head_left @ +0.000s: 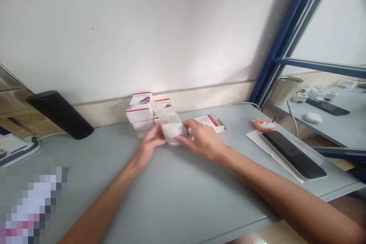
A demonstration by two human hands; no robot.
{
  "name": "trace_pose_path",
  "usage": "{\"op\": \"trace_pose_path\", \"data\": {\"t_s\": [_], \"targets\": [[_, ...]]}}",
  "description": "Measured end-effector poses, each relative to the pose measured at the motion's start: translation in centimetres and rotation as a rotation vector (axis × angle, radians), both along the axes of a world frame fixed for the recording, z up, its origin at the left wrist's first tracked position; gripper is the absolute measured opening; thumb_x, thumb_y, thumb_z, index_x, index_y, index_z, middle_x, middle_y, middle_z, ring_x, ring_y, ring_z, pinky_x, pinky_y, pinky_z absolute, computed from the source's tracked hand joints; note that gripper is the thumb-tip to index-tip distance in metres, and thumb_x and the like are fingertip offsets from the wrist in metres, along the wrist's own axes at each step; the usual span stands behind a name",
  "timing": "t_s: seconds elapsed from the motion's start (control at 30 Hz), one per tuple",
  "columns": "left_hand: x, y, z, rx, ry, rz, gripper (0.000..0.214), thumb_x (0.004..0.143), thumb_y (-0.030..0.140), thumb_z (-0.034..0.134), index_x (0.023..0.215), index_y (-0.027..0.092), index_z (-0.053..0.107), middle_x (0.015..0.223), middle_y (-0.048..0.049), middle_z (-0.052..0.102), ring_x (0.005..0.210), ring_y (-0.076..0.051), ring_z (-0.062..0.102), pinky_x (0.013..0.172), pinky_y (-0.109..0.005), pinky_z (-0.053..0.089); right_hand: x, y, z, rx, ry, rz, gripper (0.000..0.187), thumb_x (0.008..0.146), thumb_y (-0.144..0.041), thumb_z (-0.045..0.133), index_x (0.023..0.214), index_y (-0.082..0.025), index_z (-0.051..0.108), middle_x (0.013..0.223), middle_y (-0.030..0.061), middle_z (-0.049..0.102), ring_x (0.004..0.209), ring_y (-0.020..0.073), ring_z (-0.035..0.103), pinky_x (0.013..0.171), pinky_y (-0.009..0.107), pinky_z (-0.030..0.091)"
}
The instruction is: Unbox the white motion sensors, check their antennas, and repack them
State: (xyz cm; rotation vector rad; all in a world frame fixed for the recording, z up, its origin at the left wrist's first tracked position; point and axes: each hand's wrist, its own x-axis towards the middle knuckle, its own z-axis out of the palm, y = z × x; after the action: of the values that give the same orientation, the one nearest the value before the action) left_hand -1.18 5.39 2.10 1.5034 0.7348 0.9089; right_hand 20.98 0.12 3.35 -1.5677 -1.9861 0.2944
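A small white round object in a clear plastic bag (171,129) rests on the grey table (183,194) near the wall. My left hand (151,143) grips the bag from its left side, fingers curled against it. On the bag's right side, my right hand (202,138) pinches it with thumb and fingers. Just behind the bag stand white-and-red small boxes (140,108), stacked. An open white-and-red box (211,122) lies flat behind my right hand.
A black cylinder (60,114) leans at the back left. A dark phone (293,153) lies on white paper at the right, beside a small orange figure (263,124). A blue metal frame (281,42) rises at the right, with another table of white plugs beyond.
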Motion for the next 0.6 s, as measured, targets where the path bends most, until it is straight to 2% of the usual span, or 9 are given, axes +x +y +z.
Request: {"op": "trace_pose_path", "data": {"t_s": [0.07,0.13,0.27,0.33,0.4,0.47,0.6], "targets": [[0.1,-0.4,0.4,0.032,0.027,-0.013,0.056,0.090,0.034,0.071,0.144,0.023,0.061,0.150,-0.0091,0.065,0.144,-0.036,0.053,0.118,-0.046,0.043,-0.1,-0.3,0.4,-0.013,-0.144,-0.002,0.031,0.103,-0.052,0.063,0.107,-0.020,0.064,0.119,0.0093,0.067,0.073,0.0184,0.065,0.059,0.032,0.036],[0.3,-0.5,0.5,0.052,0.098,-0.018,0.054,0.093,0.044,0.072,0.142,0.022,0.062,0.149,-0.0107,0.066,0.142,-0.037,0.056,0.117,-0.046,0.046,-0.1,-0.5,0.7,-0.029,-0.218,0.000,0.038,0.102,-0.056,0.063,0.108,-0.019,0.066,0.125,0.0103,0.064,0.071,0.0175,0.065,0.058,0.032,0.035],[0.2,0.0,-0.3,0.100,0.255,-0.045,0.051,0.091,0.051,0.075,0.131,0.021,0.065,0.138,-0.0127,0.072,0.131,-0.037,0.065,0.109,-0.050,0.052,0.3,-0.4,0.8,0.046,-0.148,-0.018,0.057,0.096,-0.065,0.067,0.132,-0.021,0.060,0.126,0.0101,0.063,0.079,0.0201,0.067,0.062,0.032,0.038],[0.0,0.3,-0.8,0.123,0.317,-0.065,0.051,0.090,0.050,0.077,0.130,0.020,0.065,0.134,-0.0132,0.073,0.126,-0.037,0.068,0.107,-0.051,0.054,0.5,-0.2,0.6,0.070,-0.110,-0.004,0.048,0.099,-0.061,0.065,0.125,-0.021,0.062,0.118,0.0080,0.064,0.081,0.0193,0.066,0.064,0.031,0.038],[-0.2,0.2,-0.8,0.134,0.322,-0.068,0.054,0.089,0.046,0.080,0.133,0.022,0.062,0.138,-0.0130,0.071,0.129,-0.036,0.067,0.109,-0.051,0.053,0.5,-0.1,0.5,0.064,-0.095,0.020,0.038,0.102,-0.057,0.062,0.109,-0.020,0.065,0.106,0.0052,0.065,0.079,0.0178,0.063,0.064,0.030,0.036],[-0.1,-0.2,-0.4,0.127,0.271,-0.075,0.058,0.088,0.042,0.082,0.137,0.023,0.059,0.145,-0.0128,0.067,0.137,-0.034,0.062,0.114,-0.048,0.051,0.4,-0.1,0.3,0.054,-0.094,0.041,0.037,0.104,-0.056,0.060,0.100,-0.020,0.064,0.100,0.0038,0.065,0.077,0.0169,0.062,0.064,0.030,0.035],[0.5,-0.9,0.4,0.079,0.131,-0.049,0.061,0.089,0.041,0.082,0.142,0.025,0.055,0.151,-0.0122,0.062,0.142,-0.033,0.059,0.115,-0.044,0.050,0.2,-0.4,0.5,0.020,-0.170,0.060,0.044,0.104,-0.062,0.057,0.099,-0.019,0.064,0.100,0.0053,0.068,0.077,0.0178,0.062,0.063,0.031,0.031]]}}
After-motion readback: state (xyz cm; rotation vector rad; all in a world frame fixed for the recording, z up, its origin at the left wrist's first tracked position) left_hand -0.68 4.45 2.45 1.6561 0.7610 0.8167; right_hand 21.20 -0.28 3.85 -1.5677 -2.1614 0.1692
